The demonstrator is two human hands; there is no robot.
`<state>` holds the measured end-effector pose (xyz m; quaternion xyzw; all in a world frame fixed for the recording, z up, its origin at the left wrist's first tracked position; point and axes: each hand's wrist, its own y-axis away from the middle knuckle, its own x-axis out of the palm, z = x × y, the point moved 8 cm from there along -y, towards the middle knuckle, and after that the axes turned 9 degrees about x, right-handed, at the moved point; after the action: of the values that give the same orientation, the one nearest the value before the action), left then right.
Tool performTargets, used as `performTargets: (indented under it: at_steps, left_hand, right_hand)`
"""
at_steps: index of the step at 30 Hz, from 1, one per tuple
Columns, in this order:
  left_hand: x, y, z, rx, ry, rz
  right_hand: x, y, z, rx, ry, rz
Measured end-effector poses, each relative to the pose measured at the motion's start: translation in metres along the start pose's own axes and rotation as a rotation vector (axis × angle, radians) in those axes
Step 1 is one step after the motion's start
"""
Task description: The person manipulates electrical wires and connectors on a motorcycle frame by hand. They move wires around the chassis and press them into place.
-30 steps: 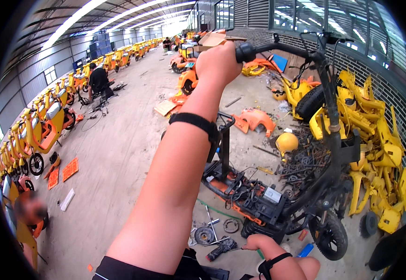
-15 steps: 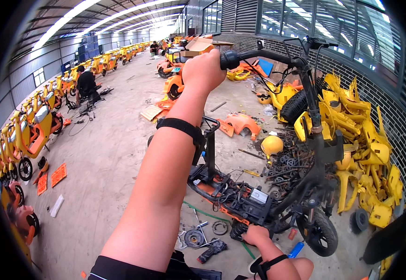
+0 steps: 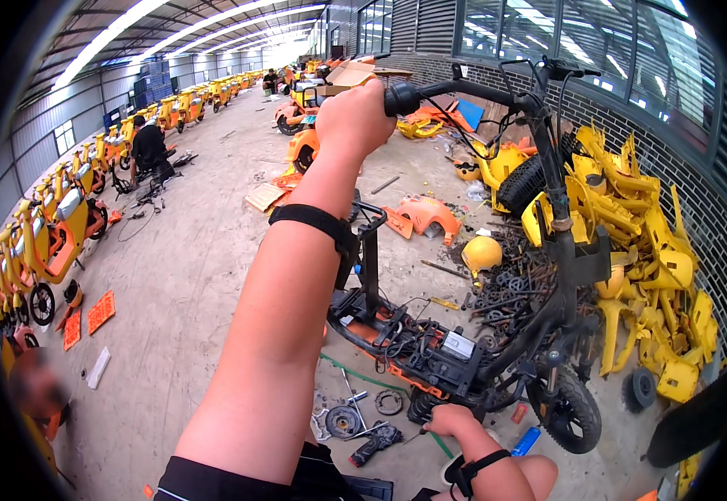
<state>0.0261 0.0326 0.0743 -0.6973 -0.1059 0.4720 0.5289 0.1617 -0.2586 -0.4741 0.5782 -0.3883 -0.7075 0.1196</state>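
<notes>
My left hand point(image 3: 351, 117) grips the black handlebar point(image 3: 489, 92) of a stripped scooter at its left grip, that arm stretched up across the middle of the view. Low down, my right hand point(image 3: 449, 417) is closed on a thin tool point(image 3: 418, 432), held beside the underside of the black scooter frame point(image 3: 409, 351), which has exposed wiring and a silver box point(image 3: 458, 345). The front wheel point(image 3: 564, 413) stands to the right. On the floor below the frame lie a power drill point(image 3: 376, 445), a metal disc point(image 3: 343, 422), a cross-shaped wrench and a blue cylinder point(image 3: 525, 442).
Yellow body panels point(image 3: 664, 267) are heaped along the brick wall at right, beside dark metal parts point(image 3: 505, 284). An orange shell point(image 3: 426, 217) lies behind the frame. Rows of scooters point(image 3: 55, 242) line the left. A person point(image 3: 146, 150) in dark clothes works by parts; another point(image 3: 269, 82) is farther back.
My left hand, still on the grip, and the scooter appear further left in the view. My right hand has risen closer to the underside of the frame.
</notes>
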Motion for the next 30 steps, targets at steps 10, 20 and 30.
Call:
performTargets:
  at_steps: [10,20,30]
  left_hand:
    - [0.003,-0.002,-0.001,-0.021,-0.006,0.033]
    - [0.0,-0.001,-0.003,-0.004,-0.017,0.037]
    - [0.001,-0.002,-0.001,0.006,0.0,0.032]
  right_hand:
    - [0.002,-0.006,0.009,-0.038,0.076,-0.003]
    - [-0.008,0.001,0.01,0.036,0.07,-0.03]
    - [-0.008,0.007,0.002,0.113,0.139,0.025]
